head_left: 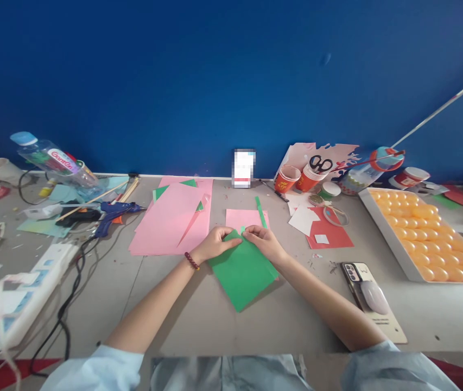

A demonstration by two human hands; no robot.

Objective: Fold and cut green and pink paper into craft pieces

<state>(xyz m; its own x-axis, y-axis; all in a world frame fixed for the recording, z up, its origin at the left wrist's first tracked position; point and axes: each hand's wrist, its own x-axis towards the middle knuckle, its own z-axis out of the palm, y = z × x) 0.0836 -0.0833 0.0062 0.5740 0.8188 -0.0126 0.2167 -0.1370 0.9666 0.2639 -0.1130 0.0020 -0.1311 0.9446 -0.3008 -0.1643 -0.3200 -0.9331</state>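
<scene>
A green sheet of paper (242, 274) is turned cornerwise in front of me, one corner pointing toward my body. My left hand (217, 243) pinches its far left edge between thumb and fingers. At the far corner my right hand (264, 243) grips the same paper, thumb and fingers close to the left ones. A small green tip shows between the two hands. Beneath and behind lies a small pink sheet (237, 216), partly covered. A narrow green paper strip (261, 210) rests across that sheet's right side.
Pink sheets (166, 228) lie to the left, near a blue glue gun (117, 212) and a power strip (27, 298). Paper cups (287, 179) with scissors (321, 163), a red sheet (333, 233), a phone (353, 274) and a tray of orange balls (430, 231) are on the right.
</scene>
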